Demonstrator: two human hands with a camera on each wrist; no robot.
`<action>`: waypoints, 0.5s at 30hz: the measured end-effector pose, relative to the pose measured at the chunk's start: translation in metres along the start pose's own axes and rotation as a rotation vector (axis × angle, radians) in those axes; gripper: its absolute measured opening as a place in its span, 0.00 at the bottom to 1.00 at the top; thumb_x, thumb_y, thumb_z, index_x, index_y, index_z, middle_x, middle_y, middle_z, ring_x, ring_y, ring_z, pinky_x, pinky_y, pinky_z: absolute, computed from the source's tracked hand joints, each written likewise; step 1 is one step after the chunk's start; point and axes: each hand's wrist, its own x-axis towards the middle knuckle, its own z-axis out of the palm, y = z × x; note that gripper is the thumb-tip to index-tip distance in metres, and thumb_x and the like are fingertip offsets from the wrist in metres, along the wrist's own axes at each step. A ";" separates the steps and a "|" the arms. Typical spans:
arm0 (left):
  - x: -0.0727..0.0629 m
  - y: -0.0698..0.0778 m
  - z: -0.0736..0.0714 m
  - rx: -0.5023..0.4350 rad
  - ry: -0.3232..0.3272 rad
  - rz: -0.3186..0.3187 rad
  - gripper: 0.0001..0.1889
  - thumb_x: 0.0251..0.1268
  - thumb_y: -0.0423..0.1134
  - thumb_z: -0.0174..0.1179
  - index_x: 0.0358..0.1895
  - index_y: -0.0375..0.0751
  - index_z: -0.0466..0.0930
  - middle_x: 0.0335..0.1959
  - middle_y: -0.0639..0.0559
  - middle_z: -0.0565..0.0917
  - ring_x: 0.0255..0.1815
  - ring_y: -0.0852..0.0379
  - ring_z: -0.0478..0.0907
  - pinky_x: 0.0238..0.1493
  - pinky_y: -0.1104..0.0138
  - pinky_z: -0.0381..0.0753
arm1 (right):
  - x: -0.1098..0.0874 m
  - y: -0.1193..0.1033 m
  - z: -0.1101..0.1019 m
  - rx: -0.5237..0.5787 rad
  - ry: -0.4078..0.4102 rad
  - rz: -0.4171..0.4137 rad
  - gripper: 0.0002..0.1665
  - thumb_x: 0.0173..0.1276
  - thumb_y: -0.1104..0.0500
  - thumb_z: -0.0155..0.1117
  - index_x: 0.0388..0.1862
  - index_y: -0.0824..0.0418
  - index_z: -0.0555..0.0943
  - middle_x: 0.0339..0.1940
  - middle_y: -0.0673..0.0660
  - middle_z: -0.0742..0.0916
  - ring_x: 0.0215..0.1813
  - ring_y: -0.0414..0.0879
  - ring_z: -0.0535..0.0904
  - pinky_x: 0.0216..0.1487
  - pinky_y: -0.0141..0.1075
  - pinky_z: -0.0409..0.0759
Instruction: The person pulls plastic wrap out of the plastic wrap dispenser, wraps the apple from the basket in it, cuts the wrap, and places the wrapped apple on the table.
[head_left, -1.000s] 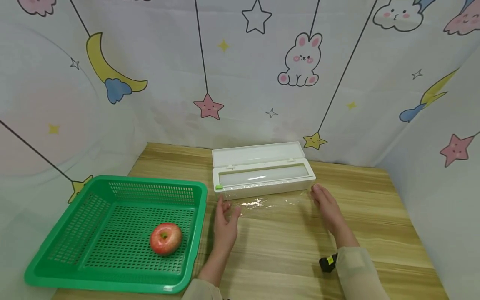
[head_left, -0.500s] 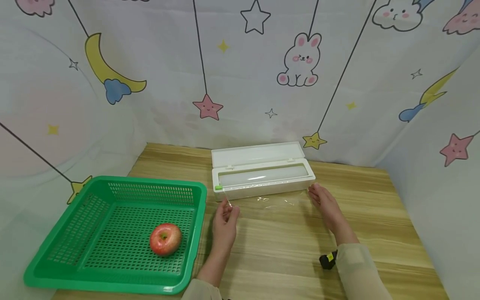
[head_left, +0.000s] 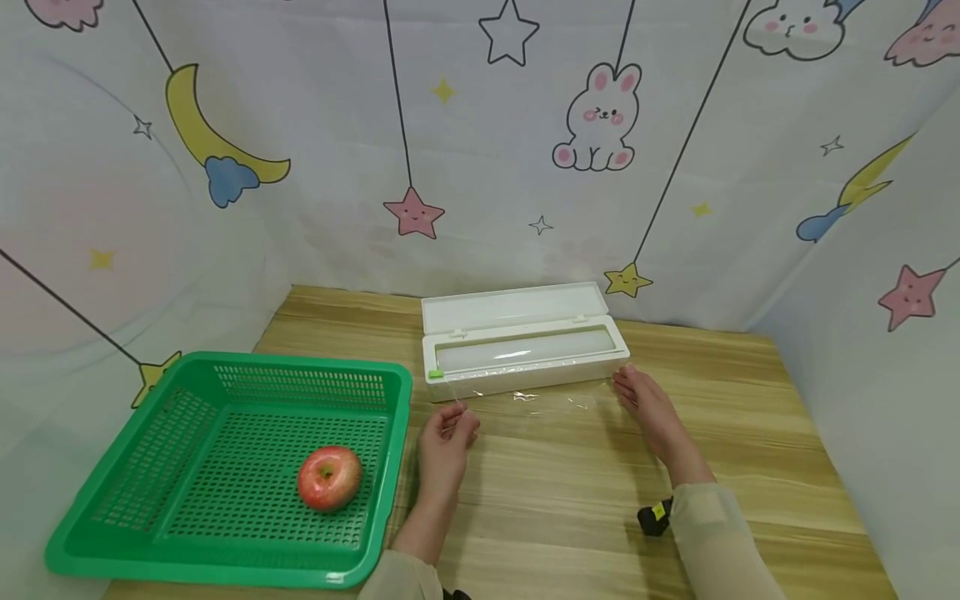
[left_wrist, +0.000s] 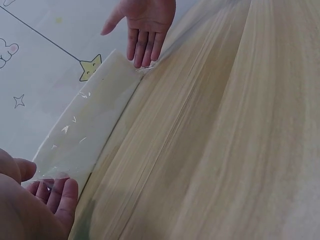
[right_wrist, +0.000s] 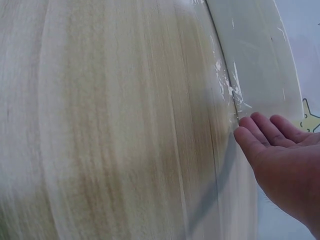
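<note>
A white cling film dispenser (head_left: pixel 527 381) lies with its lid up near the back wall, a pale roll (head_left: pixel 525 350) inside and a green slider (head_left: pixel 436 374) at its left end. Clear cling film (head_left: pixel 525 398) hangs out over its front, glinting. My left hand (head_left: pixel 441 454) pinches the film's left corner between thumb and curled fingers, just in front of the box. At the box's right end is my right hand (head_left: pixel 652 417), its fingertips right at the film's edge. The right wrist view shows that hand's fingers (right_wrist: pixel 272 131) extended; in the left wrist view its thumb stands apart.
A green plastic basket (head_left: pixel 403 442) stands on the left of the wooden table (head_left: pixel 555 517), holding a red apple (head_left: pixel 330 478). A small black object with a yellow label (head_left: pixel 656 517) is by the right sleeve. Cartoon-printed cloth (head_left: pixel 487 167) encloses the back and sides.
My left hand has closed its fingers and thumb on the film's corner and drawn slightly back toward me. My right hand has shifted a little to the left.
</note>
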 end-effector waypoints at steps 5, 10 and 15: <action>0.004 0.000 0.001 -0.020 0.011 -0.016 0.12 0.74 0.27 0.64 0.54 0.22 0.80 0.39 0.42 0.87 0.35 0.61 0.86 0.41 0.71 0.89 | 0.001 0.000 0.001 -0.005 -0.006 0.003 0.46 0.90 0.40 0.36 0.85 0.77 0.46 0.85 0.76 0.60 0.87 0.63 0.55 0.87 0.51 0.53; 0.005 0.003 0.002 -0.046 0.029 -0.045 0.10 0.75 0.26 0.62 0.52 0.21 0.79 0.37 0.40 0.86 0.33 0.60 0.87 0.39 0.71 0.89 | 0.001 0.000 -0.001 -0.015 -0.015 -0.001 0.48 0.90 0.39 0.35 0.85 0.77 0.46 0.85 0.77 0.59 0.87 0.64 0.54 0.87 0.52 0.52; 0.003 0.004 0.003 -0.085 0.029 -0.061 0.08 0.76 0.25 0.61 0.51 0.21 0.78 0.36 0.42 0.85 0.33 0.59 0.89 0.40 0.69 0.90 | 0.001 0.000 -0.002 -0.021 -0.011 -0.003 0.48 0.90 0.38 0.36 0.84 0.78 0.47 0.84 0.76 0.60 0.87 0.64 0.55 0.87 0.52 0.53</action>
